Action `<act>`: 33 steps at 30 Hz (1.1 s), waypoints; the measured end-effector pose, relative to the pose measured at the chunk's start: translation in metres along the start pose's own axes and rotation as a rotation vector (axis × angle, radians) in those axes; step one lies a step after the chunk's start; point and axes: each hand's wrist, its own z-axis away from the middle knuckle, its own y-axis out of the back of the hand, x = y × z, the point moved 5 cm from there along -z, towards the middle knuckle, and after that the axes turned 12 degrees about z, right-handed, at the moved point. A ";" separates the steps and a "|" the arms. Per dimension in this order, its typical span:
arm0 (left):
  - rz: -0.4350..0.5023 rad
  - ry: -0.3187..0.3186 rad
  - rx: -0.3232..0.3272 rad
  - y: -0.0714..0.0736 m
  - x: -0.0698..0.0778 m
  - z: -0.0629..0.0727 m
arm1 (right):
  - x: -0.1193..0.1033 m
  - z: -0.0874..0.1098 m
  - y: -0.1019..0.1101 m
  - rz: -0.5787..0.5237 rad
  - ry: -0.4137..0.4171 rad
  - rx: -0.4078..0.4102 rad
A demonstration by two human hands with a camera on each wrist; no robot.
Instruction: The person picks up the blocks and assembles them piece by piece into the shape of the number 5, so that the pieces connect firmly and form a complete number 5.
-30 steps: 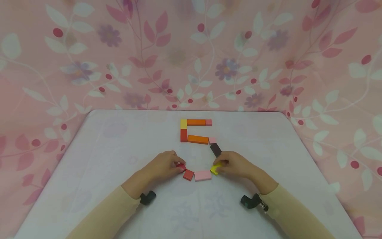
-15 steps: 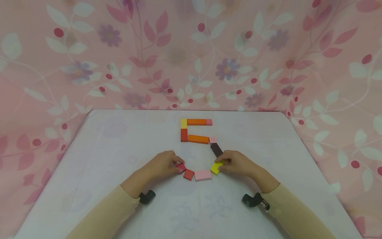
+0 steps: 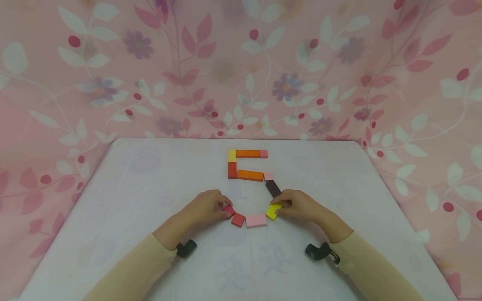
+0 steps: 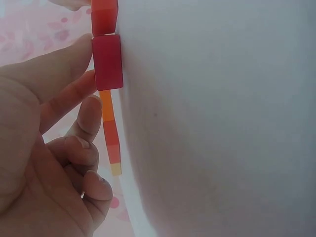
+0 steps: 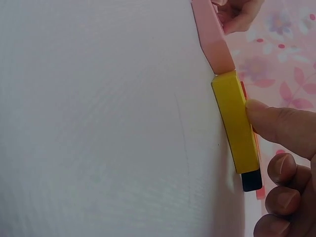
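My left hand [image 3: 206, 205] is at the left end of a curved row of blocks, its thumb and index finger pinching a crimson block [image 3: 228, 211]. In the left wrist view that crimson block [image 4: 108, 61] lies flat on the table, with the thumb at its top edge. At the row's right side, my right hand [image 3: 299, 205] pinches a yellow block [image 3: 273, 212] between thumb and index finger. The right wrist view has the thumb tip against this yellow block [image 5: 235, 123]. Between the hands lie a red block [image 3: 237, 220] and a longer pink block [image 3: 256, 220].
A black block [image 3: 273, 189] leads from the yellow one up to a small pink block [image 3: 268, 176] and an orange bar [image 3: 250, 175]. Beyond stand a red block [image 3: 232, 170], a pale yellow one [image 3: 232, 156] and another orange bar [image 3: 247, 154]. Flowered cloth [image 3: 241, 71] hangs behind the table [image 3: 150, 167].
The right hand has shifted slightly right and uncovered more of the yellow block. The left hand and the other blocks look the same.
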 end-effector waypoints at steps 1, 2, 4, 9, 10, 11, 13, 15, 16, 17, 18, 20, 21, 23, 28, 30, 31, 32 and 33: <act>-0.002 0.002 0.002 0.000 0.000 0.000 | 0.000 0.000 0.000 0.000 -0.004 -0.001; -0.006 0.002 0.002 0.000 0.000 0.000 | 0.000 0.000 0.000 0.002 -0.005 -0.002; -0.008 0.004 0.001 -0.001 0.000 0.000 | 0.001 0.000 0.000 0.005 -0.006 -0.004; -0.017 0.007 0.002 -0.002 0.000 -0.001 | 0.000 -0.001 0.000 -0.006 -0.014 -0.014; -0.019 0.008 0.003 -0.002 0.000 -0.001 | 0.000 -0.001 0.000 -0.011 -0.018 -0.017; -0.023 0.008 0.003 -0.002 -0.001 -0.001 | 0.000 -0.001 0.000 -0.014 -0.026 -0.020; -0.022 0.006 0.001 -0.002 -0.001 -0.001 | 0.000 -0.001 0.000 -0.016 -0.038 -0.024; -0.020 0.004 -0.001 -0.002 0.000 -0.001 | 0.000 -0.001 0.000 -0.017 -0.040 -0.026; -0.021 0.003 -0.001 -0.002 0.000 -0.001 | 0.000 -0.001 -0.001 -0.016 -0.047 -0.028; -0.021 0.000 -0.002 -0.002 0.001 0.000 | 0.000 -0.001 -0.001 -0.016 -0.046 -0.028; -0.020 -0.002 -0.001 -0.002 0.001 0.000 | 0.000 -0.001 -0.001 -0.016 -0.044 -0.029; -0.025 -0.007 0.001 -0.001 0.002 0.000 | 0.000 -0.001 0.000 -0.017 -0.035 -0.032; -0.027 -0.010 0.003 -0.001 0.003 0.001 | 0.001 -0.002 0.000 -0.016 -0.029 -0.031; -0.030 -0.017 0.006 -0.001 0.003 0.001 | 0.003 -0.002 0.001 -0.020 -0.028 -0.020; -0.032 -0.026 0.012 0.000 0.003 0.002 | 0.009 -0.002 0.008 -0.004 -0.035 0.043; -0.034 -0.021 0.015 0.000 0.002 0.003 | 0.010 -0.002 0.010 0.003 -0.037 0.052; -0.035 -0.015 0.014 0.000 0.002 0.003 | 0.010 -0.002 0.011 0.003 -0.036 0.053; -0.035 -0.013 0.014 0.000 0.001 0.003 | 0.010 -0.001 0.011 0.000 -0.037 0.050; -0.034 -0.009 0.014 0.000 0.001 0.003 | 0.010 -0.001 0.011 -0.001 -0.039 0.046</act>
